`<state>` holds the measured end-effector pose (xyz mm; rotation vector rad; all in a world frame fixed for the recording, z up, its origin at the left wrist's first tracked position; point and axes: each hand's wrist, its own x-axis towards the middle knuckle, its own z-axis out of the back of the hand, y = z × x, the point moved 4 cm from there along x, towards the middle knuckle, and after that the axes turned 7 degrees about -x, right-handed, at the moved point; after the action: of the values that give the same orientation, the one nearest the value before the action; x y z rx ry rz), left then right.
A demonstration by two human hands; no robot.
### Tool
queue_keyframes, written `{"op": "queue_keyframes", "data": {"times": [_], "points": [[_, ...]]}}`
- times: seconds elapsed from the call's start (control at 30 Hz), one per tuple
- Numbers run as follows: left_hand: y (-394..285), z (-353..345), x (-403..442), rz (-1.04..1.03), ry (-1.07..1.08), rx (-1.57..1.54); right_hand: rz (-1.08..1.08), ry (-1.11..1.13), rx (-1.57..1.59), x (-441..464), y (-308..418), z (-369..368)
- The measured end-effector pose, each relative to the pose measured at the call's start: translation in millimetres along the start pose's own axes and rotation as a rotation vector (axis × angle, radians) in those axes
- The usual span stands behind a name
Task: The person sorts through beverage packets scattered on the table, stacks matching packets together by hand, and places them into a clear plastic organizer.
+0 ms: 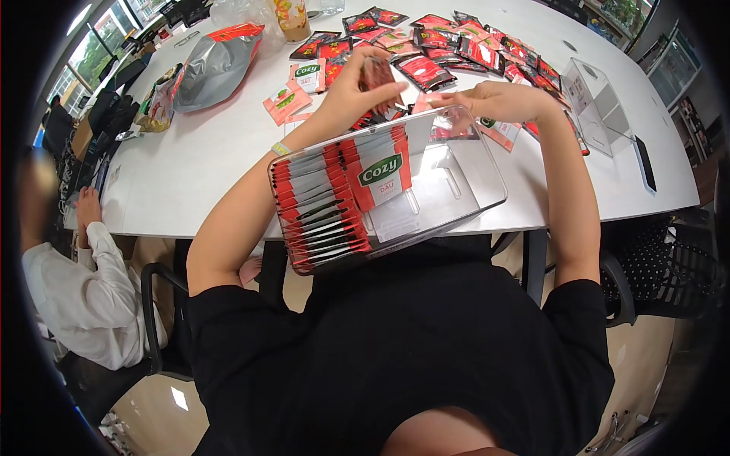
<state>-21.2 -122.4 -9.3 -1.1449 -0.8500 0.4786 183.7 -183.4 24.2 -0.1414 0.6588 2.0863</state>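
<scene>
Above the table, my left hand (363,85) is closed around a few dark red sachets (377,74), with the thumb along their lower edge. Just right of it, my right hand (498,101) has its fingers curled and their tips on a pink sachet (423,102), partly hidden behind the box rim. Between my forearms a clear plastic box (464,178) leans tilted at the table's front edge. A tight row of red and white sachets (315,205) fills its left side. One Cozy sachet (380,171) faces up beside that row; the box's right part shows bare plastic.
Many loose red, black and pink sachets (426,70) lie spread beyond my hands. A silver and red bag (217,68) and a drink cup (291,19) stand at the back left. To the right are a clear stand (589,106) and a phone (645,163). A person in white (91,296) sits at left.
</scene>
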Motion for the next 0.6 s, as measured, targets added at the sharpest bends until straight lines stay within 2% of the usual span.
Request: {"op": "queue_keyframes", "data": {"times": [0.03, 0.1, 0.17, 0.23, 0.3, 0.33, 0.37, 0.43, 0.47, 0.53, 0.57, 0.6], "points": [[2, -1, 0, 0.001, 0.001, 0.0, 0.0, 0.0, 0.002, 1, 2, -2], [-4, -4, 1, -0.197, -0.006, 0.351, -0.096, -0.122, 0.041, 1, -1, -4], [-3, -4, 0, -0.14, 0.0, 0.354, -0.148, -0.177, 0.004, 2, -10, -1], [-2, -4, 1, -0.215, -0.038, 0.356, -0.198, -0.235, -0.034, 5, -15, -1], [-1, -3, 2, -0.233, -0.011, 0.298, 0.067, -0.607, 0.155, 3, -5, 9], [0, -3, 2, -0.248, 0.013, 0.239, 0.029, -0.481, 0.211, 1, 0, 19], [1, -2, 3, -0.248, 0.014, 0.239, 0.029, -0.481, 0.211, 3, -3, 21], [-2, -4, 2, -0.237, 0.047, 0.216, 0.159, -0.507, 0.487, 5, -9, 22], [-4, -4, 2, -0.236, 0.047, 0.215, 0.196, -0.638, 0.478, 9, -10, 21], [-10, -8, 2, -0.327, 0.104, 0.19, 0.241, -0.62, 0.519, 19, -6, 14], [-11, -11, 1, -0.326, 0.107, 0.19, 0.289, -0.604, 0.56, 23, -3, 11], [-11, -14, -1, -0.293, 0.108, 0.154, 0.236, -0.588, 0.56, 29, 0, 8]]}}
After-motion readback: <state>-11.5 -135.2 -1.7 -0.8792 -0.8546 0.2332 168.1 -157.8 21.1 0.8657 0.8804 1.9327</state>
